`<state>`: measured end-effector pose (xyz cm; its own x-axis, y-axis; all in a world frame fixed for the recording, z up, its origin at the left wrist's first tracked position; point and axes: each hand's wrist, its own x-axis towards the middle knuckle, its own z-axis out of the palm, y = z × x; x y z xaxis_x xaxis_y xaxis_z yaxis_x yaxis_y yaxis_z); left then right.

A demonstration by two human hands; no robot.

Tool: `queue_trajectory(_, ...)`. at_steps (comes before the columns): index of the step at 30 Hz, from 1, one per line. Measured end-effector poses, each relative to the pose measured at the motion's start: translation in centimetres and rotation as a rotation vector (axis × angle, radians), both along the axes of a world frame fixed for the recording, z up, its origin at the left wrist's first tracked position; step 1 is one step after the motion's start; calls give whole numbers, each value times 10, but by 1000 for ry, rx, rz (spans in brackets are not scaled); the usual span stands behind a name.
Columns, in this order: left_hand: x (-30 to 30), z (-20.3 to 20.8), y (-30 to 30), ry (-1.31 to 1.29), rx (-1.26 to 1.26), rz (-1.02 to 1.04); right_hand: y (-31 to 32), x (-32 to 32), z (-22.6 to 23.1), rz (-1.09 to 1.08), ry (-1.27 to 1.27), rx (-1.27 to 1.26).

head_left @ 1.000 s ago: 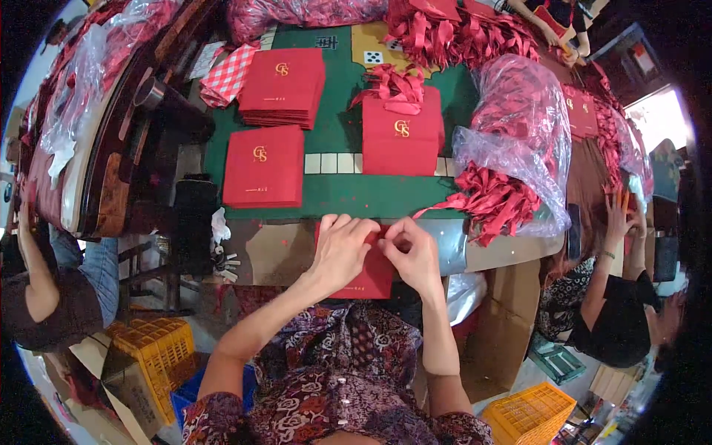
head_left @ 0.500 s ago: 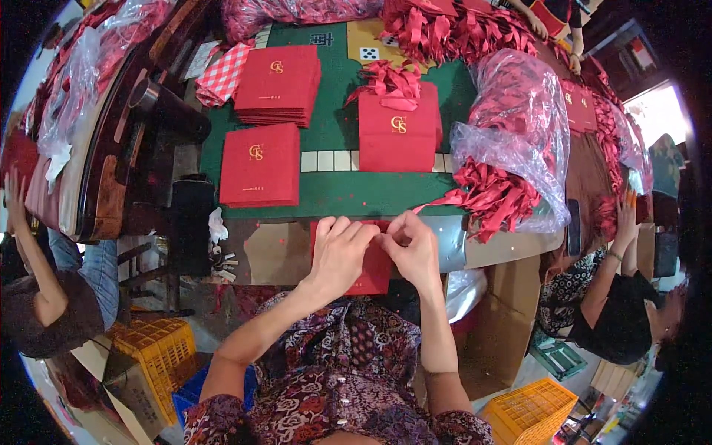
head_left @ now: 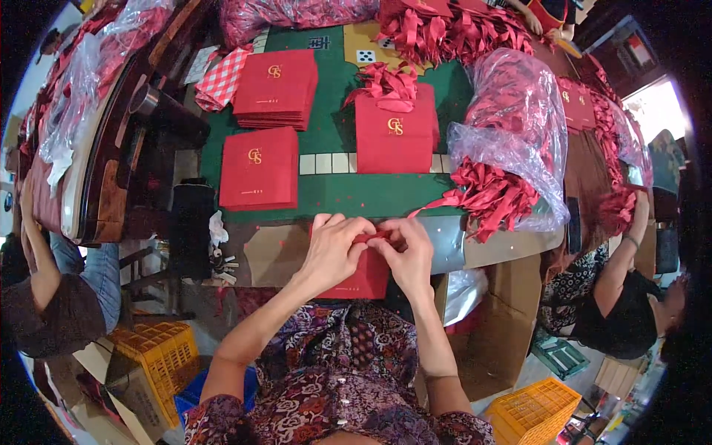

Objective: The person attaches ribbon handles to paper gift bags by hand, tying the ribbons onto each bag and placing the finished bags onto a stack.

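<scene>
A red paper bag (head_left: pixel 359 288) lies at the table's near edge, partly hidden under my hands. A short stretch of red ribbon (head_left: pixel 371 237) runs between my fingertips, just above the bag. My left hand (head_left: pixel 334 246) is closed, pinching one part of the ribbon between thumb and fingers. Close beside it, my right hand (head_left: pixel 406 251) is also closed on the ribbon, its thumb and forefinger pressed together. Beyond them stands a stack of red bags with ribbon handles on top (head_left: pixel 394 144). Loose red ribbons (head_left: pixel 493 194) spill from a clear plastic bag (head_left: pixel 512 111) on the right.
Two piles of flat red bags (head_left: pixel 258 169) (head_left: pixel 274 85) sit at the left on the green table top (head_left: pixel 334 194). Beside them lies a checked cloth (head_left: pixel 222 78). Co-workers sit at both sides. Yellow crates (head_left: pixel 159 363) (head_left: pixel 534 411) and a cardboard box (head_left: pixel 500 326) stand below.
More red ribbon now shows between my fingertips. My right hand has shifted slightly left and down, with its fingers curled more. The co-worker's arm at the right has moved.
</scene>
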<state>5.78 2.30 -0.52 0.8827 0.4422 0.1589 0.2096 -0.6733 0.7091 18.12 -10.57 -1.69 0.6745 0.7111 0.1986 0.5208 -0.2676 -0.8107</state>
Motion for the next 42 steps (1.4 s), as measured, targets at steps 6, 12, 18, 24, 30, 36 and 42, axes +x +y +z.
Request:
queue_trajectory(6, -4, 0, 6, 3, -16, -3, 1, 13, 3, 73, 236, 11)
queue_trajectory(12, -6, 6, -3, -53, 261, -78, -1, 36, 3, 292, 222, -158)
queue_trajectory(18, -4, 8, -3, -107, 386, -159, 10, 57, 2, 509, 427, -146)
queue_trajectory(24, -4, 11, -2, -126, 256, -144, 20, 42, -13, 132, 367, -5)
queue_trajectory(30, -8, 12, 8, -79, 36, 1, 8, 44, -8, 54, 216, 41)
queue_trajectory(36, -8, 3, 29, -11, 60, 88, -19, 34, 13, 353, 19, 10)
queue_trajectory(42, 8, -11, 25, -72, 154, 133, -18, 14, 26, 322, 256, -89)
